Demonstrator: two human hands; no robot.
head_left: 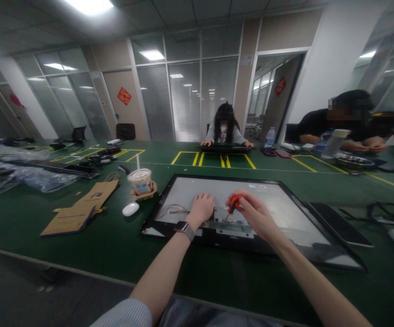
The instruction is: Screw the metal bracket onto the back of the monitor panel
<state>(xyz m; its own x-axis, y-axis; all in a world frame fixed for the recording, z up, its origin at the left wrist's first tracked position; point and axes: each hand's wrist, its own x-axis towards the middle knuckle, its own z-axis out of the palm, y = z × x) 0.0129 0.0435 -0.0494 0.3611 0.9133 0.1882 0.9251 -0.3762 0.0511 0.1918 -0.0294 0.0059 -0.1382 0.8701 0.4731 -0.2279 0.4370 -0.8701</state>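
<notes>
A large flat display panel (272, 200) with a black frame lies back side up on the green table in front of me. My right hand (251, 210) grips a short orange-and-black screwdriver (233, 204). The shaft points down at a metal bracket with a small circuit board (233, 225) near the panel's close edge; whether the tip sits in a screw is too small to tell. Flat on the panel, left of the bracket, rests my left hand (202, 209), its fingers stretched out. Thin cables (173, 210) lie on the panel beyond that wrist.
Left of the panel are a drink cup with a straw (140, 181), a white mouse (130, 209) and brown paper bags (81, 206). A dark flat slab (340, 222) lies to the right. Two people (226, 125) sit across the table, one at another panel.
</notes>
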